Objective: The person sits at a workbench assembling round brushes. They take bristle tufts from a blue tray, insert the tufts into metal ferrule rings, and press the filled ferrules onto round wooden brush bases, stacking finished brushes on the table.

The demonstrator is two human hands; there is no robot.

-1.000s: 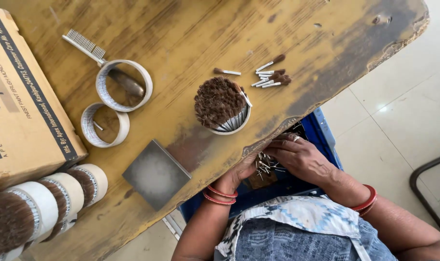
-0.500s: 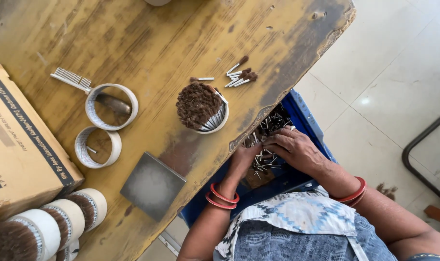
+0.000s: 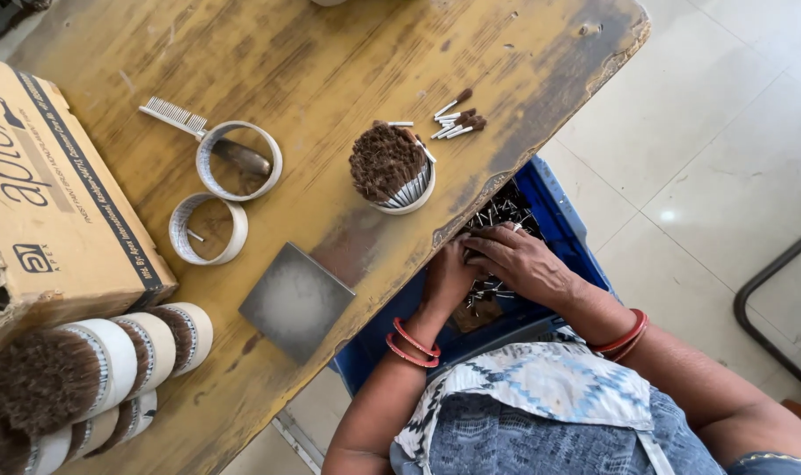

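In the head view, both hands reach into a blue crate (image 3: 566,230) under the desk (image 3: 330,53) edge. The right hand (image 3: 522,262) lies spread over a heap of small brush pieces (image 3: 497,214); the left hand (image 3: 449,280) curls among them, its grip impossible to tell. A bundle of bristle pieces (image 3: 390,167) stands on the desk above.

Both forearms lowered, left hand (image 3: 449,280) and right hand (image 3: 519,261) close together, fingers curled.
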